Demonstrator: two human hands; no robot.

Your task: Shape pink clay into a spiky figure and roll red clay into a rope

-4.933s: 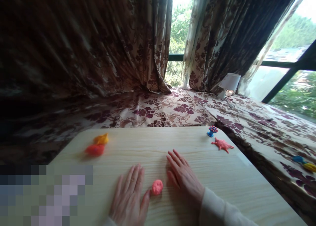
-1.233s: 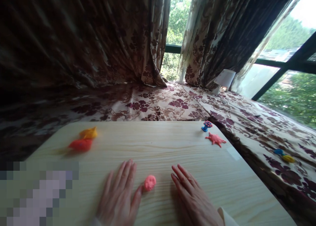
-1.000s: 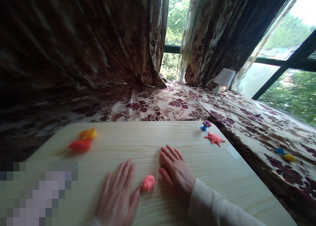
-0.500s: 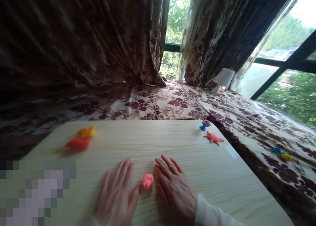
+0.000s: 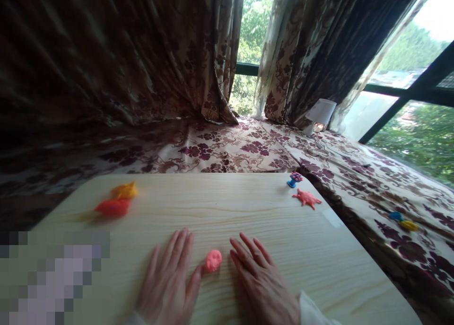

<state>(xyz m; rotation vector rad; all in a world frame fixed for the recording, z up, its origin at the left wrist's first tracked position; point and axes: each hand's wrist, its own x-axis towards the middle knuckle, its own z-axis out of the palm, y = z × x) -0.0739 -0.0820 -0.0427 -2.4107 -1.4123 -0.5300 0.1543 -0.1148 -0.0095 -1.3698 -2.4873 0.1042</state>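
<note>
A small pink clay ball [image 5: 213, 260] lies on the light wooden table [image 5: 220, 211] near its front edge. My left hand [image 5: 168, 285] rests flat and open just left of the ball, thumb tip next to it. My right hand [image 5: 260, 280] lies flat and open just right of the ball, fingers spread, not touching it. Neither hand holds anything.
An orange clay piece [image 5: 124, 191] and a red clay piece [image 5: 112, 206] lie at the table's far left. A blue mushroom figure [image 5: 294, 179] and a pink crab figure [image 5: 307, 198] sit at the far right corner. Floral fabric, curtains, a white lamp [image 5: 320, 114], blue and yellow bits [image 5: 402, 221] lie beyond.
My right hand has drawn back towards me and slightly right, away from the pink ball. My left hand and the ball stay put.
</note>
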